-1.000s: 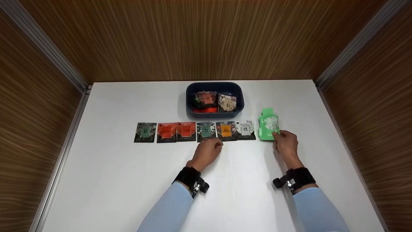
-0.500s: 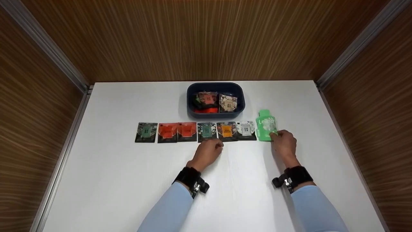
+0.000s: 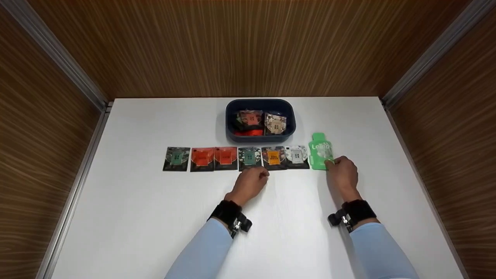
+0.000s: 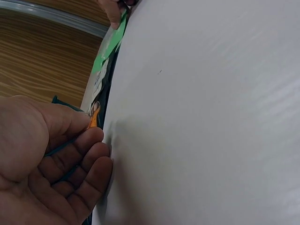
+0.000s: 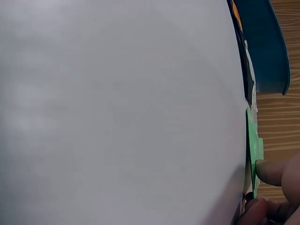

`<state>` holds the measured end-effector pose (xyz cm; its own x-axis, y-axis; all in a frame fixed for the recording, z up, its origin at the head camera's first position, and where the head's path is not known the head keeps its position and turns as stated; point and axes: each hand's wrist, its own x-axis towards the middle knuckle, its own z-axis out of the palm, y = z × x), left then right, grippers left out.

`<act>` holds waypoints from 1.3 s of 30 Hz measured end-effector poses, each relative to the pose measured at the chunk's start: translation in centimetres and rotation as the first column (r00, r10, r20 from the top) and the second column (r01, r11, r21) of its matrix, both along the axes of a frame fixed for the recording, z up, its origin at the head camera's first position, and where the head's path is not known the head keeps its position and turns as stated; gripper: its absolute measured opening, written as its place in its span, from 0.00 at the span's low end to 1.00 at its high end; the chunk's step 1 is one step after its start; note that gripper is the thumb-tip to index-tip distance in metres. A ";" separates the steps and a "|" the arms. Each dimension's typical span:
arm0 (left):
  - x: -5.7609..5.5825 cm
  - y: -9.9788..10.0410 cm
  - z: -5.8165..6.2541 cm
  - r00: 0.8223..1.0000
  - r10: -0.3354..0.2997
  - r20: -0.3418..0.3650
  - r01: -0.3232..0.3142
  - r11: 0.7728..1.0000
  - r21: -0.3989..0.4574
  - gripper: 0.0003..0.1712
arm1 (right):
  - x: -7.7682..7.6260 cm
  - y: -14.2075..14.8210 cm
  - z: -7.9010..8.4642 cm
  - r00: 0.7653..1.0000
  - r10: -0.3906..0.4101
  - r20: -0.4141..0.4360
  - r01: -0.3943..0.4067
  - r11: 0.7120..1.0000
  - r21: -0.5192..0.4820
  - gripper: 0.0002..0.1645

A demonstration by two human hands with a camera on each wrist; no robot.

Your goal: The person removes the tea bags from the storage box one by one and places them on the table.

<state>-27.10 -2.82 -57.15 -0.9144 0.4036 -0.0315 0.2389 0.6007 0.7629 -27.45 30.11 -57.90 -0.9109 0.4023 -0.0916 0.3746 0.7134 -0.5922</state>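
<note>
Pinching the green packet [image 3: 321,155] by its lower right corner, the right hand [image 3: 343,173] is gripping narrowly, its thumb [image 5: 273,172] pressing on the upper face. Just left of that grip, the white-patterned sachet [image 3: 297,157] is lying flat, and next to it the orange-labelled sachet [image 3: 274,157]. Farther left, the left hand [image 3: 250,184] is loosely curling and covering the lower edge of the green-labelled sachet [image 3: 250,157]; whether it is touching, I cannot tell. Beyond both hands, the dark blue bin [image 3: 260,138] is holding mixed sachets [image 3: 275,123]
</note>
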 end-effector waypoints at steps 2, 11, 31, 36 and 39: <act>-0.1 0.0 0.1 1.000 0.000 0.003 0.000 1.000 0.006 0.09 | -0.2 0.0 -0.1 1.000 0.001 -0.021 -0.001 1.000 0.003 0.25; -0.6 -0.1 0.0 1.000 -0.005 -0.009 0.005 1.000 0.006 0.10 | -0.7 -0.1 0.2 0.996 -0.016 -0.085 0.016 1.000 0.003 0.24; -6.5 -2.3 5.9 0.986 0.157 -0.065 -0.153 0.986 0.059 0.12 | -8.3 -9.6 6.6 0.904 0.334 -0.268 -0.320 0.943 0.096 0.17; -7.7 -1.8 6.5 0.981 0.167 -0.100 -0.168 0.986 -0.001 0.13 | -10.7 -11.8 7.1 0.884 0.408 -0.226 -0.383 0.912 0.147 0.14; -8.3 -1.4 6.3 0.980 0.157 -0.122 -0.163 0.985 -0.047 0.14 | -11.9 -12.9 7.2 0.883 0.444 -0.155 -0.418 0.892 0.172 0.16</act>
<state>-35.41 -4.24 -50.83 -0.9657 0.2523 0.0617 0.2223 0.6798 0.6989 -39.37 17.20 -50.73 -0.9919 -0.0373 0.1217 -0.0948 0.8540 -0.5116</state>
